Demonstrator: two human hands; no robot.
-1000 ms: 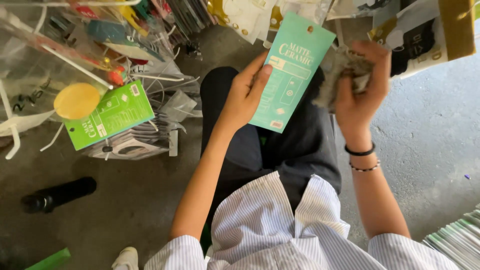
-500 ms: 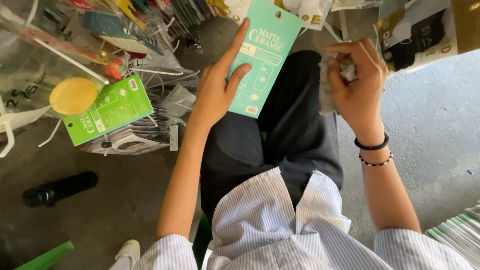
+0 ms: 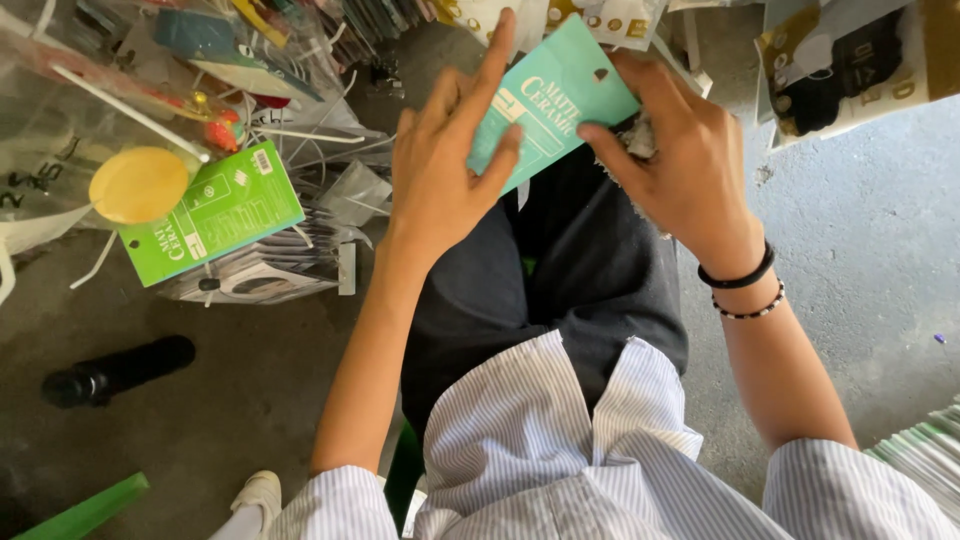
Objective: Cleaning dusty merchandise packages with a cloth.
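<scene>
A flat teal packet (image 3: 560, 100) with white print is held above my lap. My left hand (image 3: 445, 165) lies over its left half, index finger stretched up along the edge and thumb pressing the front. My right hand (image 3: 675, 165) grips the packet's right edge; a crumpled pale wrapper (image 3: 635, 135) is bunched under its fingers. Two bracelets (image 3: 740, 290) circle my right wrist. I sit in dark trousers and a striped shirt.
A green packet (image 3: 215, 210) lies on a stack of flat packages (image 3: 270, 275) at left, beside a yellow disc (image 3: 137, 185) and clear bags. A black cylinder (image 3: 115, 370) lies on the concrete floor. More packets hang at top right (image 3: 850, 65). A striped stack (image 3: 925, 455) sits bottom right.
My right hand has come in from the right and taken the packet's edge. The packet has tilted and shifted right, with my left hand sliding over its front.
</scene>
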